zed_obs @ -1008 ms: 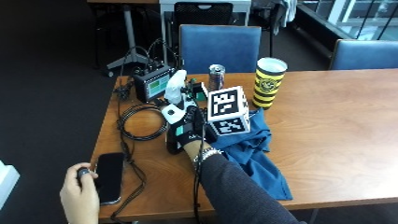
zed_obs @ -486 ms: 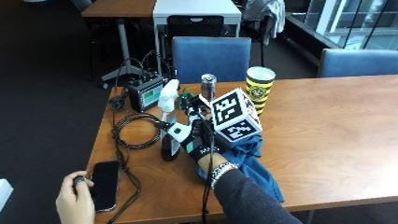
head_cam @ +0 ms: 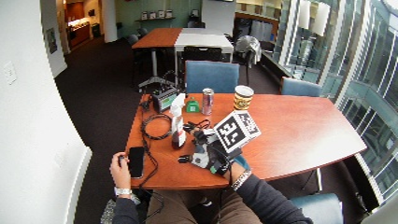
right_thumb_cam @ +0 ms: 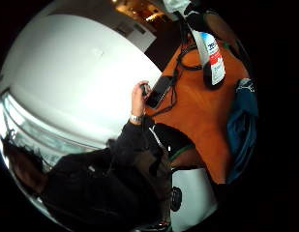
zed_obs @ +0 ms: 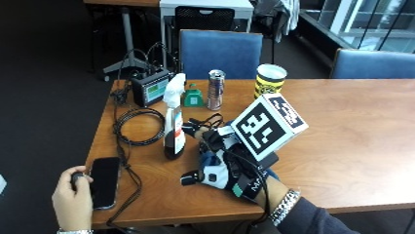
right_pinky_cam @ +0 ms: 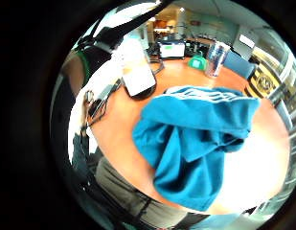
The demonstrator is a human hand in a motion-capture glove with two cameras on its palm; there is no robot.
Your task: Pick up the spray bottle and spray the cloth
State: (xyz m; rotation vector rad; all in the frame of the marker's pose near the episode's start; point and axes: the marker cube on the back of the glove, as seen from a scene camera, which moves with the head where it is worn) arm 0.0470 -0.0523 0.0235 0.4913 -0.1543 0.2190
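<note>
The white spray bottle [zed_obs: 174, 117], with a red and blue label and a dark base, stands upright on the wooden table [zed_obs: 350, 131]. My gloved right hand [zed_obs: 217, 163] hovers just right of it, fingers [zed_obs: 195, 129] spread and reaching toward the bottle, holding nothing. The blue cloth [right_pinky_cam: 195, 143] with white stripes lies crumpled on the table under my palm. In the outside view my hand covers it almost fully. The thumb side palm view shows the bottle [right_thumb_cam: 212, 63] beside the cloth's edge [right_thumb_cam: 241, 130].
Behind the bottle stand a black device with a green screen [zed_obs: 150, 90], a small green object [zed_obs: 191, 95], a drink can [zed_obs: 215, 89] and a yellow-black cup [zed_obs: 270, 80]. Cables [zed_obs: 136, 126] coil at the left. A bare left hand [zed_obs: 71, 195] holds a phone [zed_obs: 103, 181].
The outside camera has shifted. My hand stays beside the bottle, and the cloth that showed to its right is now mostly covered by it.
</note>
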